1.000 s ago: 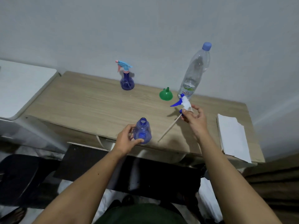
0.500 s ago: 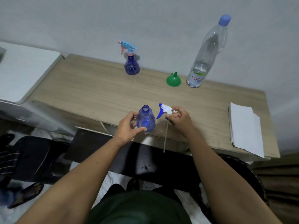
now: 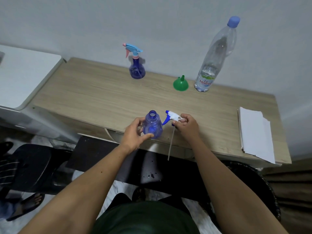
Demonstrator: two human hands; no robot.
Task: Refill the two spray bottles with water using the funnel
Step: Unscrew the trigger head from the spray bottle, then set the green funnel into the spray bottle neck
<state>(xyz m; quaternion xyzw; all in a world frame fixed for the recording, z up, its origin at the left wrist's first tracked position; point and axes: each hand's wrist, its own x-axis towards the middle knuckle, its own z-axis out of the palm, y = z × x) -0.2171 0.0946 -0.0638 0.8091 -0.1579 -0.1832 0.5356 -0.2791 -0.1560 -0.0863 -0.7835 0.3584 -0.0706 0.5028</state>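
Observation:
My left hand grips an open blue spray bottle that stands at the table's near edge with its neck uncapped. Just to its right, my right hand pinches the white and blue spray head, whose thin dip tube hangs down past the table edge. A second blue spray bottle, with a light blue and pink head on it, stands at the back by the wall. The green funnel sits upside down beside a tall clear water bottle with a blue cap.
The wooden table stands against a pale wall. A stack of white paper lies at its right end. A white appliance top adjoins the table on the left. A dark stool and sandals are on the floor below.
My right hand has carried the spray head from near the water bottle down and left, to beside the open bottle. My left hand kept its grip on the bottle.

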